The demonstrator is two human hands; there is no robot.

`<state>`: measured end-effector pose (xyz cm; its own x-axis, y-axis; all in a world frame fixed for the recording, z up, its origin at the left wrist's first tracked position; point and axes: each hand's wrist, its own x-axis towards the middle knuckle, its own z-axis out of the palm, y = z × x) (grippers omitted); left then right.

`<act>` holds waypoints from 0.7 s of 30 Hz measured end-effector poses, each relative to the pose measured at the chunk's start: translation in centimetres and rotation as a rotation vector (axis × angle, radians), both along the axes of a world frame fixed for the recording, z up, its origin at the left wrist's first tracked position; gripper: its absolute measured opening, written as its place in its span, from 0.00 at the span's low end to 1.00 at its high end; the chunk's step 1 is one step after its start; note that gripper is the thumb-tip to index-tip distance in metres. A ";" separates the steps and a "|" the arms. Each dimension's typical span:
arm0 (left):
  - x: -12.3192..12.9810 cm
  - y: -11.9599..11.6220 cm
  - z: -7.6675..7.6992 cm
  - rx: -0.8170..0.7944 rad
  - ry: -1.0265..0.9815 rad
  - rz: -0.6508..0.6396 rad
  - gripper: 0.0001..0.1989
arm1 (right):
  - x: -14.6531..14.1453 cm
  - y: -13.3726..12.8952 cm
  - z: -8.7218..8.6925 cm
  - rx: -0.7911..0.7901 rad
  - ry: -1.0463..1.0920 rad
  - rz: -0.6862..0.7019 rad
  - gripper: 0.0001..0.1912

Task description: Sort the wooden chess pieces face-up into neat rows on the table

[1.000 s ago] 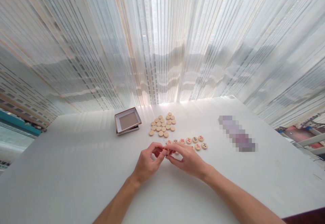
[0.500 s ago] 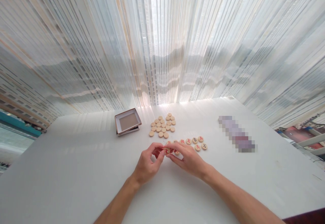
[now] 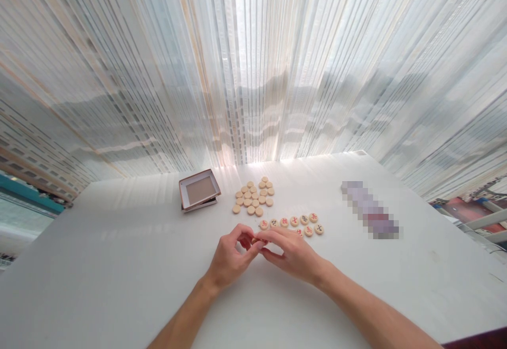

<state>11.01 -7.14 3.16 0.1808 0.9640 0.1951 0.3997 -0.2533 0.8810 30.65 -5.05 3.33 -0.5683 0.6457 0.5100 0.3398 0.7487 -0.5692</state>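
My left hand [image 3: 232, 254] and my right hand [image 3: 295, 252] meet low over the table, fingertips together. Between them is a round wooden Chinese chess piece [image 3: 254, 241], tilted and mostly covered by the fingers. Both hands pinch it. Just beyond, two rows of face-up pieces lie on the table, among them a red-marked piece [image 3: 264, 224] at the left end and a black-marked piece [image 3: 319, 228] at the right. My right hand hides part of the nearer row.
Farther off lies a loose group of blank-side-up pieces [image 3: 247, 201]. An open shallow box [image 3: 199, 189] sits to their left on the white table [image 3: 119, 264]. On the right is a pixelated, unreadable object [image 3: 370, 209]. A striped curtain [image 3: 253, 74] hangs behind the table.
The held piece has turned, so its red-marked face no longer shows. Both hands have shifted slightly toward me and left, uncovering more of the face-up pieces.
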 end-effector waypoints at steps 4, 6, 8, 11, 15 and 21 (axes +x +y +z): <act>-0.1 0.0 0.1 0.008 -0.005 0.004 0.10 | 0.0 -0.2 0.3 0.009 -0.026 -0.002 0.10; -0.1 0.0 0.2 0.011 -0.023 -0.002 0.09 | 0.0 -0.2 0.5 -0.003 -0.033 0.002 0.10; -0.1 0.0 0.2 0.010 -0.040 -0.009 0.08 | 0.1 -0.2 0.6 -0.018 -0.038 0.006 0.10; -0.1 0.0 0.2 0.006 -0.059 -0.023 0.07 | 0.1 -0.2 0.6 -0.044 -0.033 0.008 0.09; -0.1 -0.1 0.2 0.000 -0.076 -0.033 0.07 | 0.2 0.0 0.4 -0.074 -0.020 0.008 0.10; -0.1 -0.1 0.5 -0.003 -0.090 -0.059 0.08 | 0.3 0.2 0.5 -0.068 0.027 0.014 0.12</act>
